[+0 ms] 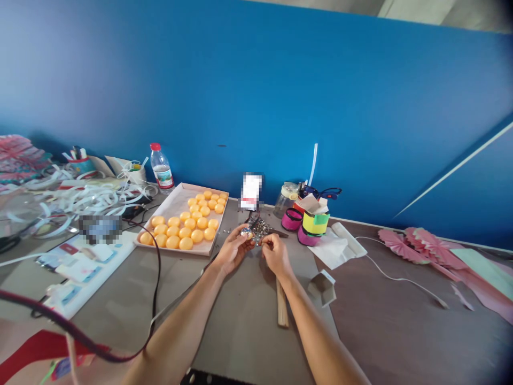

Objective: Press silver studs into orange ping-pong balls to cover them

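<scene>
My left hand (235,248) is closed around a small shiny, silvery round piece (247,233), too small to name. Just to its right, my right hand (276,254) has its thumb and forefinger pinched together. What sits between those fingertips, if anything, is too small to make out. Both hands are close together over the grey table. Directly beyond them lies a heap of small glittering pieces (261,226). A light wooden slatted stick (282,310), perhaps a folded fan, lies under my right wrist, its far end hidden.
At left stands a shallow box (176,195) of several orange domes, with a bottle (162,170) behind it. A power strip (86,278) and cables are nearer. Right are a glass jar (285,201), colourful containers (313,224), a small paper box (323,287) and pink pleated paper (425,247).
</scene>
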A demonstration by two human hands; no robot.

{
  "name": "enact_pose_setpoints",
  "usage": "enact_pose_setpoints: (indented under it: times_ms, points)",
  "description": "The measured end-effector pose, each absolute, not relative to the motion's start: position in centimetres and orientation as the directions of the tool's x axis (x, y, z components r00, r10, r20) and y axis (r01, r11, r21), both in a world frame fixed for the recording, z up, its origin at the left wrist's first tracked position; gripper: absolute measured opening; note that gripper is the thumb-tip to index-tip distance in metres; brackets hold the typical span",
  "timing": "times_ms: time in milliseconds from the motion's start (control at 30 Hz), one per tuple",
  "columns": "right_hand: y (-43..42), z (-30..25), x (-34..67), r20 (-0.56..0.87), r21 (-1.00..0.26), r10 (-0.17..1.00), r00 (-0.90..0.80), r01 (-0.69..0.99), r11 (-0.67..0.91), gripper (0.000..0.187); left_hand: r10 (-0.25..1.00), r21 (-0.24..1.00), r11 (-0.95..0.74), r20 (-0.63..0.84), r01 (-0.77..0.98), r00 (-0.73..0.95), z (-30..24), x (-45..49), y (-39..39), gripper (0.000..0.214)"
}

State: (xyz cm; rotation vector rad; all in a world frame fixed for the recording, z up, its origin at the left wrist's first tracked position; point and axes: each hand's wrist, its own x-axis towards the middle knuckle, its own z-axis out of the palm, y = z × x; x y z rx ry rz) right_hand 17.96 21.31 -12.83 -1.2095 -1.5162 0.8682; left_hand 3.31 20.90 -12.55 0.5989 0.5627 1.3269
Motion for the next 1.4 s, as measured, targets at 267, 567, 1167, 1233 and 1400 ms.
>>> enact_pose_setpoints:
  times_ms: [267,567,1167,1233,1400]
  points:
    - [21.42,-12.63,17.39,0.163,-0.987,0.982,-0.097,-0.006,0.163,0.012,0.985,0.654,0.144,-0.022,-0.743,0.171,-12.79,2.85,21.14,0.039]
    - [21.60,-13.04,17.54,0.096,-0.969,0.992,-0.078,-0.236,0.075,0.019,0.973,0.693,0.186,-0.032,-0.697,0.228,-12.99,3.16,20.88,0.039]
    - [21.44,-12.85,17.40,0.079,-0.991,0.990,-0.119,-0.113,0.066,0.019,0.972,0.736,0.169,-0.016,-0.656,0.233,-13.23,3.56,20.83,0.041]
    - [21.44,-12.80,17.42,0.078,-0.992,0.990,-0.117,-0.108,0.066,0.019,0.973,0.732,0.173,-0.021,-0.659,0.231,-13.29,3.59,20.85,0.041]
    - [21.35,-12.54,17.47,0.076,-0.993,0.985,-0.152,-0.104,0.060,0.016,0.974,0.739,0.161,-0.012,-0.654,0.226,-13.47,3.72,20.92,0.040]
